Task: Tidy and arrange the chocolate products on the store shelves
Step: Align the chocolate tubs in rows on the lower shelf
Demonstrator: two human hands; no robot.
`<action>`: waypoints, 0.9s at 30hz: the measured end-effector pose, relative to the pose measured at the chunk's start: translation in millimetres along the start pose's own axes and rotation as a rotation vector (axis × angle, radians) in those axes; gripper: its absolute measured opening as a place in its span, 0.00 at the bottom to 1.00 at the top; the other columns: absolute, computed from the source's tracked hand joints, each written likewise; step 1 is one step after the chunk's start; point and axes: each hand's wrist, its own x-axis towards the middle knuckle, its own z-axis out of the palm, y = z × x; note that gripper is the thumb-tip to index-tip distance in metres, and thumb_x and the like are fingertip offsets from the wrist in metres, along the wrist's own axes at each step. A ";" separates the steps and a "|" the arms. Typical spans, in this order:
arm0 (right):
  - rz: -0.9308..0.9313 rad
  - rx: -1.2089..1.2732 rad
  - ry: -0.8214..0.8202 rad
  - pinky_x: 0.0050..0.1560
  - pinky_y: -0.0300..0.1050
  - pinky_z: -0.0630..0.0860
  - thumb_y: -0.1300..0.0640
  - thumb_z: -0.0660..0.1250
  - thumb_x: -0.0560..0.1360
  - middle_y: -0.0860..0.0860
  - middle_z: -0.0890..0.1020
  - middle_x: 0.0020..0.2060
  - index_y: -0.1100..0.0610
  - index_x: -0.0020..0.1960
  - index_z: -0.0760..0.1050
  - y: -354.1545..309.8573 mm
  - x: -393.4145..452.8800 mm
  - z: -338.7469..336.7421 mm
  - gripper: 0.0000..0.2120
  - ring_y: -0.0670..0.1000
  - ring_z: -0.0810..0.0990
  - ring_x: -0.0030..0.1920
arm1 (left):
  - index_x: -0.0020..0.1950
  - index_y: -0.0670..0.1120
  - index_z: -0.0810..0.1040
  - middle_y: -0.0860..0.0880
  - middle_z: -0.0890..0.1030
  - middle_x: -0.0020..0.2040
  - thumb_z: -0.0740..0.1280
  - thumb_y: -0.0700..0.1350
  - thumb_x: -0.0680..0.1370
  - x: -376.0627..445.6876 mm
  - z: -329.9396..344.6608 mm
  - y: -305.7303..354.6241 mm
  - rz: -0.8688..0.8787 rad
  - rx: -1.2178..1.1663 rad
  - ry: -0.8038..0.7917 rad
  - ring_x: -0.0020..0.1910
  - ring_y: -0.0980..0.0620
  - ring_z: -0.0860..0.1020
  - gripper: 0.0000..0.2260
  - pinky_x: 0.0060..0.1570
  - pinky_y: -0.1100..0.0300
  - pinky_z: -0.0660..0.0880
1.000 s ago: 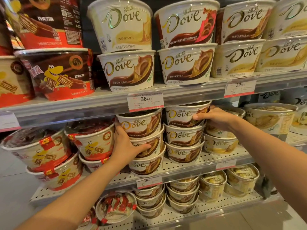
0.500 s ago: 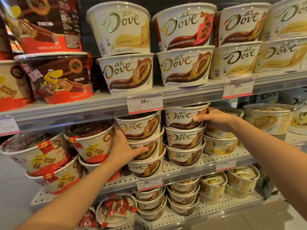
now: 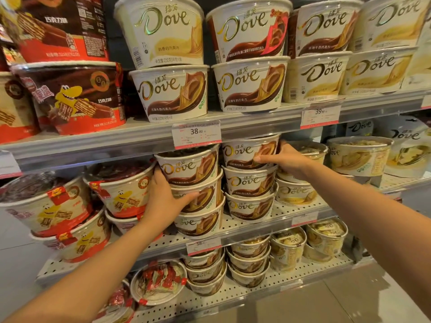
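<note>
slid forward, right hand (image 3: 288,159) grips upright top tub (image 3: 249,151); left hand (image 3: 163,199) clasps neighbouring stack (image 3: 198,190).

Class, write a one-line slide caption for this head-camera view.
Left hand and right hand steady two stacks of Dove milk chocolate tubs on the middle shelf.

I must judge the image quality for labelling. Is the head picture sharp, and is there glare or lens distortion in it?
Head view: wide-angle bending curves the upper shelf edge and swells the corner tubs; the Dove tubs read sharply, small price-tag print does not; soft glare on the clear lids; both forearms blur slightly toward the frame edge.
</note>
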 end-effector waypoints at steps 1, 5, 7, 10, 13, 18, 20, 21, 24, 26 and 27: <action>-0.001 0.000 0.041 0.61 0.53 0.73 0.39 0.81 0.47 0.50 0.82 0.53 0.56 0.62 0.72 1.1 -0.3 2.3 0.48 0.51 0.79 0.57 | 0.72 0.44 0.56 0.45 0.65 0.70 0.77 0.57 0.62 -1.1 -0.6 4.1 -0.008 -0.014 0.014 0.70 0.47 0.64 0.47 0.69 0.49 0.64; -0.012 -0.024 0.157 0.64 0.48 0.69 0.48 0.80 0.58 0.48 0.74 0.59 0.57 0.69 0.60 -3.4 -11.0 20.4 0.47 0.49 0.73 0.60 | 0.73 0.42 0.54 0.44 0.61 0.70 0.77 0.51 0.64 -17.7 0.9 24.2 -0.019 -0.004 0.104 0.70 0.47 0.61 0.46 0.70 0.52 0.60; -0.025 -0.041 0.252 0.64 0.47 0.68 0.50 0.79 0.60 0.50 0.72 0.61 0.56 0.70 0.57 2.4 -11.5 24.9 0.47 0.50 0.71 0.62 | 0.70 0.40 0.57 0.43 0.61 0.67 0.74 0.47 0.68 -30.9 5.2 30.0 0.068 0.075 0.178 0.68 0.46 0.60 0.38 0.69 0.51 0.59; -0.088 -0.115 0.385 0.65 0.50 0.69 0.47 0.79 0.59 0.51 0.72 0.64 0.55 0.69 0.59 9.7 -17.1 32.8 0.46 0.51 0.71 0.65 | 0.65 0.45 0.61 0.45 0.63 0.62 0.68 0.49 0.70 -43.5 15.5 39.6 0.259 0.154 0.195 0.63 0.48 0.62 0.27 0.66 0.51 0.60; -0.187 -0.187 0.549 0.67 0.49 0.67 0.46 0.77 0.63 0.51 0.68 0.68 0.54 0.72 0.57 16.2 -24.8 40.9 0.45 0.50 0.68 0.67 | 0.61 0.46 0.65 0.49 0.68 0.56 0.66 0.48 0.70 -36.1 28.6 61.0 0.443 0.143 0.096 0.57 0.56 0.64 0.21 0.60 0.60 0.61; -0.506 -0.253 0.704 0.49 0.31 0.70 0.56 0.66 0.75 0.48 0.74 0.50 0.57 0.56 0.72 21.2 -42.1 26.2 0.11 0.43 0.74 0.48 | 0.61 0.46 0.68 0.53 0.71 0.46 0.68 0.45 0.73 -1.6 62.5 97.4 0.645 0.070 -0.225 0.43 0.56 0.71 0.18 0.41 0.65 0.70; -0.549 -0.323 0.759 0.44 0.31 0.69 0.59 0.62 0.76 0.49 0.76 0.44 0.57 0.50 0.74 24.5 -38.6 2.2 0.04 0.43 0.74 0.43 | 0.61 0.47 0.68 0.52 0.74 0.44 0.65 0.47 0.74 17.7 82.2 114.1 0.741 0.069 -0.270 0.41 0.54 0.73 0.17 0.39 0.62 0.72; -0.560 -0.363 0.774 0.44 0.32 0.69 0.59 0.61 0.76 0.50 0.76 0.43 0.58 0.49 0.75 25.8 -38.6 -4.3 0.05 0.44 0.73 0.42 | 0.60 0.47 0.69 0.51 0.76 0.45 0.63 0.48 0.74 20.8 87.1 120.2 0.792 0.084 -0.273 0.42 0.53 0.75 0.16 0.39 0.60 0.74; -0.465 -0.474 0.783 0.43 0.39 0.70 0.58 0.59 0.76 0.52 0.77 0.42 0.60 0.48 0.76 27.3 -32.9 -36.0 0.09 0.47 0.74 0.42 | 0.56 0.44 0.74 0.48 0.79 0.47 0.60 0.47 0.74 36.9 106.5 144.1 0.899 0.174 -0.383 0.46 0.50 0.78 0.13 0.41 0.56 0.78; -0.367 -0.566 0.756 0.45 0.44 0.70 0.56 0.56 0.74 0.54 0.77 0.42 0.61 0.48 0.76 24.8 -32.5 -64.4 0.12 0.51 0.74 0.43 | 0.55 0.43 0.75 0.47 0.78 0.47 0.64 0.42 0.74 46.9 118.9 162.5 0.907 0.201 -0.489 0.46 0.48 0.77 0.11 0.43 0.57 0.75; -0.302 -0.633 0.718 0.46 0.47 0.70 0.57 0.56 0.73 0.55 0.77 0.43 0.61 0.49 0.76 22.4 -33.3 -80.0 0.13 0.54 0.75 0.45 | 0.56 0.43 0.75 0.47 0.78 0.48 0.66 0.39 0.73 51.5 123.5 171.5 0.900 0.205 -0.528 0.48 0.48 0.77 0.11 0.45 0.59 0.73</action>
